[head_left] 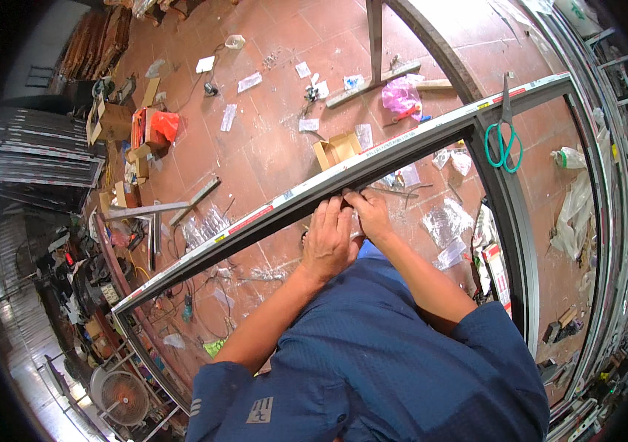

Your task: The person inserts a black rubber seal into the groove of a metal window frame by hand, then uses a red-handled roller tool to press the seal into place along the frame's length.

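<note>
A large dark metal frame (pixel 244 234), like a window or door frame, crosses in front of me at a slant, with white printed tape along its far edge. My left hand (pixel 331 239) is closed at the near edge of its long bar, fingertips bent against the inner channel. Right beside it, my right hand (pixel 370 214) is closed too, its fingers pinched at the same edge. Whatever lies between the right fingertips is hidden. Green-handled scissors (pixel 504 140) rest across the frame's corner joint on the right, blades pointing away.
Below the frame, a red tiled floor (pixel 277 103) holds plastic scraps, an open cardboard box (pixel 337 151) and a pink bag (pixel 401 96). A fan (pixel 121 398) stands at lower left. Stacked dark profiles (pixel 41 151) lie at far left; metal racks line the right.
</note>
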The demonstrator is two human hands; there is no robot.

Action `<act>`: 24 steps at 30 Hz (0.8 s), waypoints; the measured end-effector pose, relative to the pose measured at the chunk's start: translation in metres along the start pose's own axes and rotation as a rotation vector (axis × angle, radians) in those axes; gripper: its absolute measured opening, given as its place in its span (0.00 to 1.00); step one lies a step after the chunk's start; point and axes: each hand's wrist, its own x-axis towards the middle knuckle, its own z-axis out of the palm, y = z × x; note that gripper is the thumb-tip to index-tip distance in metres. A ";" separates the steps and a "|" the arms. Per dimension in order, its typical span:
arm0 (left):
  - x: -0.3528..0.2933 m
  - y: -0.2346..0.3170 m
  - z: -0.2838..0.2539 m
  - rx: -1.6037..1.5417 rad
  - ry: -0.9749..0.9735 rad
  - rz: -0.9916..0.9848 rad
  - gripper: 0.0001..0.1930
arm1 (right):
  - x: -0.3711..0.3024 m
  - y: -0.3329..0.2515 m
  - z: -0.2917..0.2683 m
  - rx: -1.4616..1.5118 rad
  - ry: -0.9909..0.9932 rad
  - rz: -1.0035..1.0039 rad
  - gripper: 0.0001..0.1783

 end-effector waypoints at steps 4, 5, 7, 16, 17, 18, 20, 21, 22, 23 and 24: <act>0.004 0.000 0.008 -0.007 -0.017 0.069 0.31 | -0.006 -0.025 -0.002 0.161 0.058 0.086 0.15; 0.006 -0.001 0.012 0.000 0.013 0.067 0.31 | -0.003 -0.026 -0.002 0.124 0.063 0.064 0.15; 0.007 -0.003 0.012 0.003 -0.006 0.053 0.30 | -0.005 -0.030 -0.003 0.096 0.083 0.081 0.15; 0.015 0.012 0.009 -0.059 0.014 0.074 0.28 | 0.001 -0.025 -0.014 0.067 0.045 0.112 0.15; 0.018 0.013 0.011 -0.045 0.005 0.085 0.28 | 0.002 -0.024 -0.018 0.055 0.057 0.101 0.16; 0.017 0.012 0.014 -0.032 0.000 0.082 0.28 | 0.000 -0.032 -0.020 0.042 0.068 0.101 0.16; 0.014 0.006 0.019 -0.008 -0.010 0.078 0.29 | 0.004 -0.023 -0.018 -0.017 0.093 0.111 0.17; 0.019 0.005 0.019 0.035 0.005 0.106 0.30 | 0.010 -0.023 -0.015 0.013 0.098 0.077 0.17; 0.019 0.007 0.019 0.015 -0.003 0.095 0.30 | 0.012 -0.023 -0.015 0.042 0.102 0.041 0.17; 0.016 0.011 0.019 -0.005 -0.011 0.085 0.30 | 0.009 -0.023 -0.016 0.048 0.086 0.087 0.17; 0.017 0.013 0.017 -0.020 -0.011 0.082 0.31 | 0.006 -0.028 -0.018 0.053 0.070 0.122 0.17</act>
